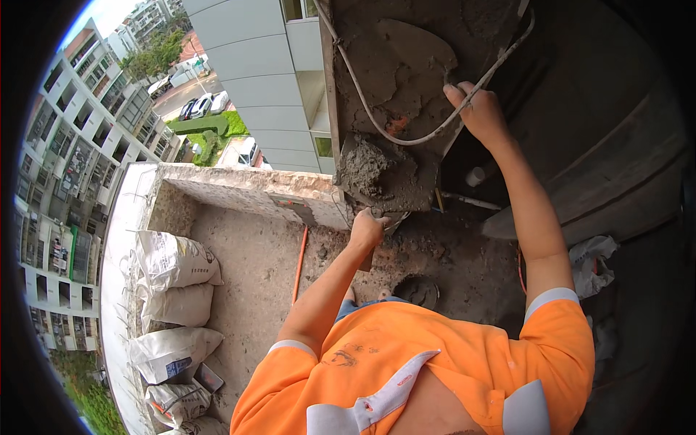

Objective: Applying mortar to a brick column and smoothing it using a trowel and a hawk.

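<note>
My left hand [368, 228] is closed around the grip of a mortar hawk [415, 197], held level at the foot of the wall. A lumpy heap of wet grey mortar [368, 168] sits on that board. My right hand [478, 112] reaches up and forward, fingers wrapped around the handle of a trowel. The trowel blade [420, 49], smeared with mortar, lies against the mortar-coated wall [362, 80]; its handle is mostly hidden in my fist. A pale hose [417, 141] loops across the wall and passes by my right hand.
White sacks [177, 261] line the low parapet [246, 177] on the left. An orange pipe [300, 264] stretches across the rough floor. A round dark bucket [418, 291] stands near my feet. A plastic bag [591, 264] lies at right. Buildings and parked cars show far below, beyond the parapet.
</note>
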A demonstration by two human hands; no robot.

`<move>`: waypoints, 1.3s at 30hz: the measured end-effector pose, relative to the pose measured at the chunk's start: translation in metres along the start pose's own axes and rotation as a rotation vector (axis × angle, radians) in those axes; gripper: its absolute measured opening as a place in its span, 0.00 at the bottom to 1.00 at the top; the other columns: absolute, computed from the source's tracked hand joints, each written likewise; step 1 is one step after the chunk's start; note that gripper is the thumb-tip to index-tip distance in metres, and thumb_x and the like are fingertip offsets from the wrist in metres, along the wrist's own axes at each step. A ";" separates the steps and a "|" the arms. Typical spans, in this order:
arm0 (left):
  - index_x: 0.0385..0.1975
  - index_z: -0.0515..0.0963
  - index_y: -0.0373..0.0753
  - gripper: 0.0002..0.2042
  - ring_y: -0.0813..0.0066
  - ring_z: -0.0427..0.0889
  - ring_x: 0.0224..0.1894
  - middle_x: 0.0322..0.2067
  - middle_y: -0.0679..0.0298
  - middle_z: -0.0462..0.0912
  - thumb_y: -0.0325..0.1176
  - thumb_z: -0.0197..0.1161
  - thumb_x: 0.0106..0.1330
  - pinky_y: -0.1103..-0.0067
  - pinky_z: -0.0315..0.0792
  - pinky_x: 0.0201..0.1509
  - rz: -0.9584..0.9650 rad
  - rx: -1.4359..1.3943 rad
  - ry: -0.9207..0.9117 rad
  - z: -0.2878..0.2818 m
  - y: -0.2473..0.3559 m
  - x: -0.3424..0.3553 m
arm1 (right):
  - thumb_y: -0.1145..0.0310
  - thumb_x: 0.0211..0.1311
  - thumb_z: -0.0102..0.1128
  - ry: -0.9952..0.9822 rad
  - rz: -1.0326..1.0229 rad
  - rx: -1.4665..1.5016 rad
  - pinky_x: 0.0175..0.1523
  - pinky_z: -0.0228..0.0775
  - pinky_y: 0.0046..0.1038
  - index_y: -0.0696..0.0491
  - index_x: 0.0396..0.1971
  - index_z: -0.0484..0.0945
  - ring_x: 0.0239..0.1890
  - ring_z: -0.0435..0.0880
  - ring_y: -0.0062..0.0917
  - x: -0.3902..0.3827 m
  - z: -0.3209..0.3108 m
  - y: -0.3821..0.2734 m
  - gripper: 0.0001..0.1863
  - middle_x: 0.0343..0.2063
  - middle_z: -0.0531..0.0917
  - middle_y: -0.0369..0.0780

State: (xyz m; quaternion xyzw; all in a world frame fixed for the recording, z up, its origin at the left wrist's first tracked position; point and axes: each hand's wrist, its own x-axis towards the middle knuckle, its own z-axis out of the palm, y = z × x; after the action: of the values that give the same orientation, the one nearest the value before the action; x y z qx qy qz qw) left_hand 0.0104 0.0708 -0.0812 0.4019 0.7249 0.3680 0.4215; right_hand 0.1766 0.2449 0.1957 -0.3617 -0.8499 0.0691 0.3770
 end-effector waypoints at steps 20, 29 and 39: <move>0.35 0.75 0.33 0.13 0.44 0.80 0.38 0.30 0.45 0.81 0.34 0.66 0.56 0.61 0.74 0.42 0.333 0.250 0.094 -0.037 0.018 -0.060 | 0.57 0.50 0.70 -0.135 -0.264 -0.344 0.27 0.74 0.32 0.53 0.28 0.78 0.23 0.82 0.34 -0.122 0.015 -0.010 0.15 0.20 0.80 0.39; 0.35 0.74 0.26 0.19 0.51 0.83 0.35 0.30 0.44 0.81 0.36 0.69 0.53 0.65 0.75 0.41 -0.114 -0.157 -0.138 0.009 0.010 -0.040 | 0.49 0.53 0.65 -0.312 -0.037 -0.463 0.37 0.76 0.38 0.51 0.32 0.83 0.33 0.84 0.40 -0.077 0.077 -0.011 0.19 0.26 0.84 0.43; 0.39 0.76 0.27 0.22 0.50 0.83 0.40 0.35 0.44 0.82 0.39 0.71 0.53 0.66 0.76 0.44 -0.121 -0.174 -0.081 0.023 -0.002 0.000 | 0.44 0.52 0.59 -0.546 0.211 -0.306 0.46 0.73 0.40 0.57 0.27 0.83 0.40 0.82 0.47 0.008 0.041 -0.039 0.26 0.31 0.84 0.50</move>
State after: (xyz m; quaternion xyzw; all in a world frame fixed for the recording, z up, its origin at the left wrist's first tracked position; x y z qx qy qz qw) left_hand 0.0310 0.0745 -0.0912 0.3340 0.6956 0.3869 0.5049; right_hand 0.1224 0.2278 0.1866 -0.4682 -0.8779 0.0739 0.0673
